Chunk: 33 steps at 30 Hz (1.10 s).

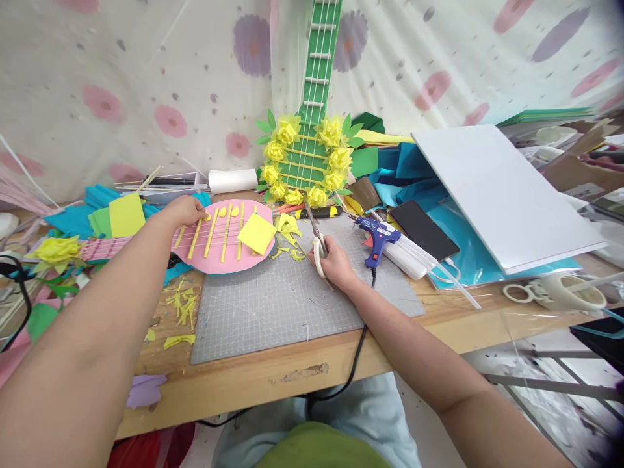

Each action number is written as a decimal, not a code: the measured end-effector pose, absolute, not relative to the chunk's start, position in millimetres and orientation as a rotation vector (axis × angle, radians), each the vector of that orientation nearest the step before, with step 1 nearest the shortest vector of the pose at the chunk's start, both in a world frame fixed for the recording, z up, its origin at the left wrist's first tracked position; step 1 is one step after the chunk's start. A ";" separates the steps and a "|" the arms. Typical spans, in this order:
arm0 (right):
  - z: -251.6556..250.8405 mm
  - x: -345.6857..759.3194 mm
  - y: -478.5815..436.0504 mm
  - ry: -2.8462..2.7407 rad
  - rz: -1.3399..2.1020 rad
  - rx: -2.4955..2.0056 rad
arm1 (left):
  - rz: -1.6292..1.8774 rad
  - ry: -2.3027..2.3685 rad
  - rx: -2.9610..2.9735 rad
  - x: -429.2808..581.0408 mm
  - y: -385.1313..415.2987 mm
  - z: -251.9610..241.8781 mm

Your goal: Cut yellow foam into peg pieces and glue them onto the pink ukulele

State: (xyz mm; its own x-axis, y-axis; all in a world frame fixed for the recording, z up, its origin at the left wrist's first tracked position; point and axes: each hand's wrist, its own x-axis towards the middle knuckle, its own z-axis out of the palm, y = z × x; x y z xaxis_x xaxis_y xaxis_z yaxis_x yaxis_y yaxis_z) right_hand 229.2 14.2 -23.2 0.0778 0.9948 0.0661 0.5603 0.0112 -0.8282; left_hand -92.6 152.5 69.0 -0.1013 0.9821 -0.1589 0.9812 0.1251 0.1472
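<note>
My left hand (188, 209) rests with curled fingers on the top edge of a pink paper guitar (214, 257), which lies on the wooden table and carries yellow strips and white strings. A yellow paper square (257, 233) sits on the guitar's body. My right hand (333, 260) grips white-handled scissors (316, 242) above the grey cutting mat (292, 305), blades pointing away from me. Yellow paper scraps (287, 234) lie just left of the scissors.
A green paper guitar with yellow roses (308, 156) leans against the flowered cloth. A blue glue gun (377, 240), a black phone (423, 229) and a white board (502, 195) lie to the right. Coloured paper sheets pile up at the left and back; more scraps (182, 309) litter the table.
</note>
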 end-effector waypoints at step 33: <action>-17.2 272.7 28.1 -1.467 0.575 -1.932 | 0.885 1.651 2.407 65.8 49.3 79.3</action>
State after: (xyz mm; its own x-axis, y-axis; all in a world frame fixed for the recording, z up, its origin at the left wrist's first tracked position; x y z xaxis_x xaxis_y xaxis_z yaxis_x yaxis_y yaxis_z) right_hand 272.7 28.1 -17.2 0.2820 0.9588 0.0343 0.6801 -0.1746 -0.7120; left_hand 65.8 49.3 79.3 0.2472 0.8791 0.4076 0.8261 -0.4110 0.3856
